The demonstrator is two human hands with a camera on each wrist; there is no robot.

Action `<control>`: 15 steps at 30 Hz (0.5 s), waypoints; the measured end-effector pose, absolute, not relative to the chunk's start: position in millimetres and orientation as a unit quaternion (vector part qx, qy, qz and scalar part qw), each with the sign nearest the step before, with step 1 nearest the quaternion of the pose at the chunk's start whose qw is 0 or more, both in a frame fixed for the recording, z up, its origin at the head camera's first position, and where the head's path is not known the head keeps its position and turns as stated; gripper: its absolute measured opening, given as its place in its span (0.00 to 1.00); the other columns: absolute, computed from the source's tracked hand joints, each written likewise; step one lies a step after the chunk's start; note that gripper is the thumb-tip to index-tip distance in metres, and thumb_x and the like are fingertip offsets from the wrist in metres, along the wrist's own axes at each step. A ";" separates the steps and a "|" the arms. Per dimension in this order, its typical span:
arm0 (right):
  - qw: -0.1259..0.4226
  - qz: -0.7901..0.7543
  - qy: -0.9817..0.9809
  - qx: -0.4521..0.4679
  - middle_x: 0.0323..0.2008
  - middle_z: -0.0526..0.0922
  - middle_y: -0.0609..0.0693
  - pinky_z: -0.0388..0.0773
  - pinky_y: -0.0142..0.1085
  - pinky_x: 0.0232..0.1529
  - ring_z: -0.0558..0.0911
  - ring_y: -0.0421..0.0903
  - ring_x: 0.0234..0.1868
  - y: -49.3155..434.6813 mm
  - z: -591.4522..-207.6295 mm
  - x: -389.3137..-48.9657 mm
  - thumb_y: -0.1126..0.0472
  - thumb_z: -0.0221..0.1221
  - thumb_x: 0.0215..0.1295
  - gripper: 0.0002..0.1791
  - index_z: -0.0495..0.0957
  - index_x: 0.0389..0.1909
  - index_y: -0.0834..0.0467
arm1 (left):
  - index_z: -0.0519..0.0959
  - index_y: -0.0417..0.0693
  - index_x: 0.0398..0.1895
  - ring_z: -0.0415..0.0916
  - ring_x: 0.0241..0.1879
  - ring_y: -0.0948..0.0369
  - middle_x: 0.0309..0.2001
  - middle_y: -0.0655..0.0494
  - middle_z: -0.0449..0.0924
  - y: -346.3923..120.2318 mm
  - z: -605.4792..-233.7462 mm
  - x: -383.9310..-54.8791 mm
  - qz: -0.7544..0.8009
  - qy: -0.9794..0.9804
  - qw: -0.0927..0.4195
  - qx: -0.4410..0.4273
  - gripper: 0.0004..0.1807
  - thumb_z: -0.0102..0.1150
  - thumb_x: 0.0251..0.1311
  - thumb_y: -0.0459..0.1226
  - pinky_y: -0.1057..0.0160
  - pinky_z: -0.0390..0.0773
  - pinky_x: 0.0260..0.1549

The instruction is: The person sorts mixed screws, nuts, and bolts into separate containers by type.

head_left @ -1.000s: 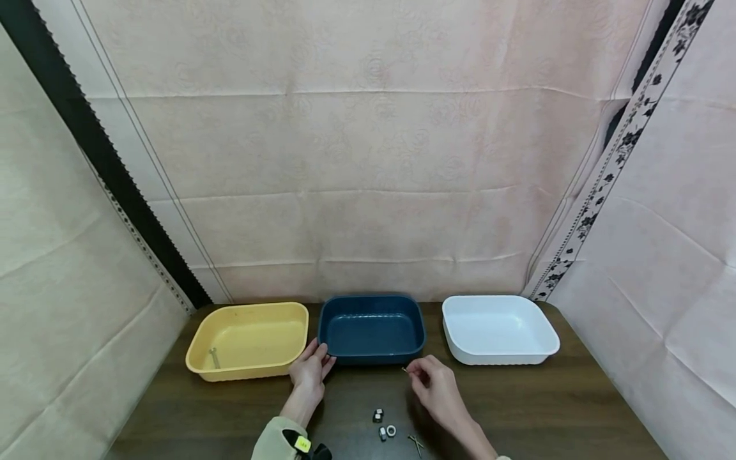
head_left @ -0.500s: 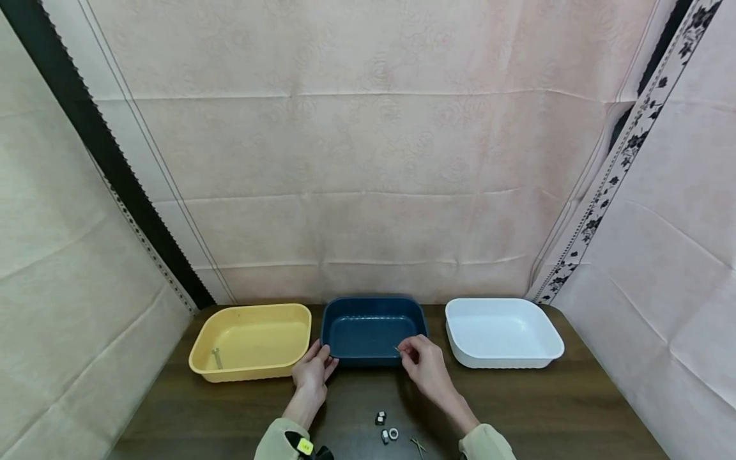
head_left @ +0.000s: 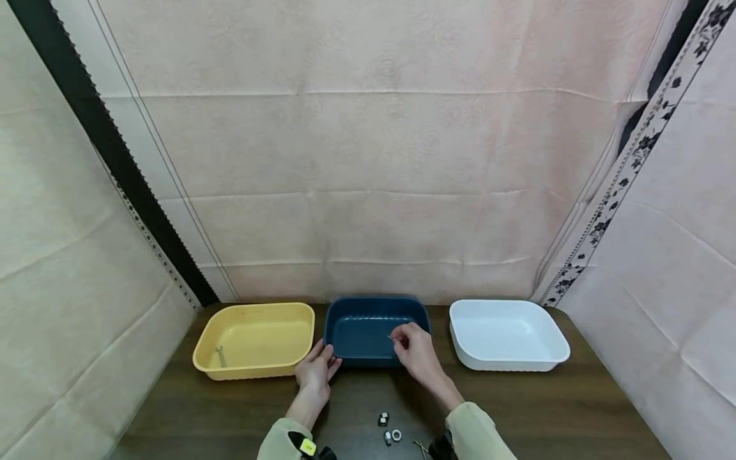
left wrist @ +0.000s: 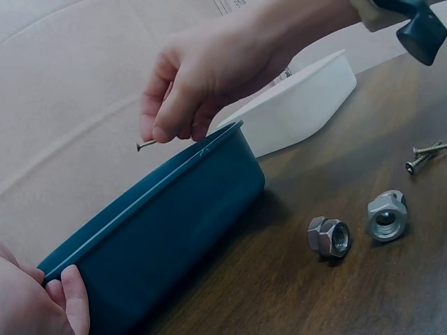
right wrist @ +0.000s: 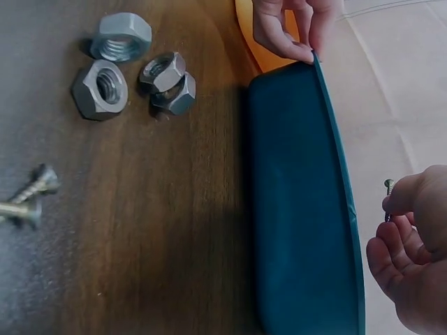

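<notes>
My right hand [head_left: 418, 351] pinches a small screw [left wrist: 146, 145] between thumb and fingertips. It is above the front right part of the blue tray [head_left: 359, 342], and the screw head [right wrist: 388, 183] sticks out past the fingers. At the tray's front left corner, my left hand [head_left: 313, 374] grips the rim, thumb on one side and fingers on the other. On the table in front of the tray lie several hex nuts [right wrist: 102, 91]. Crossed loose screws [left wrist: 422, 159] lie to the right of the nuts.
To the left is a yellow tray [head_left: 261, 370] with a bolt [head_left: 221, 356] inside. On the right stands a white tray [head_left: 506, 365]. All three stand in a row at the back of the brown wooden table [head_left: 517, 409], before a pale cloth backdrop [head_left: 368, 160].
My right hand has moved up and left with the screw, from in front of the blue tray to above it. The left hand stays at the tray's corner.
</notes>
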State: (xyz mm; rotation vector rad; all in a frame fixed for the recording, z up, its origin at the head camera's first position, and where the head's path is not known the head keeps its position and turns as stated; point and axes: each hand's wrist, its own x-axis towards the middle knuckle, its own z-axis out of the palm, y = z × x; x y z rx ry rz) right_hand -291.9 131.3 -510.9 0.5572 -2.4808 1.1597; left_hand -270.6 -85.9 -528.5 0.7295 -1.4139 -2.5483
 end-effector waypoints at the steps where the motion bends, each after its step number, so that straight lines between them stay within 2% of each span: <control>1: 0.172 0.406 -0.876 0.196 0.32 0.77 0.48 0.79 0.31 0.32 0.75 0.43 0.31 130.4 -511.1 -293.3 0.75 0.65 0.60 0.06 0.82 0.35 0.62 | 0.70 0.31 0.68 0.75 0.36 0.56 0.41 0.45 0.81 -85.9 -528.7 -270.6 -0.846 -0.469 0.069 0.242 0.25 0.58 0.68 0.27 0.63 0.84 0.37; 15: 0.157 0.390 -0.887 0.188 0.32 0.77 0.48 0.79 0.32 0.33 0.76 0.44 0.32 120.5 -513.0 -305.9 0.73 0.65 0.62 0.04 0.82 0.35 0.62 | 0.71 0.32 0.67 0.76 0.37 0.56 0.43 0.43 0.81 -85.3 -530.1 -272.0 -0.844 -0.470 0.073 0.249 0.24 0.59 0.68 0.27 0.63 0.85 0.36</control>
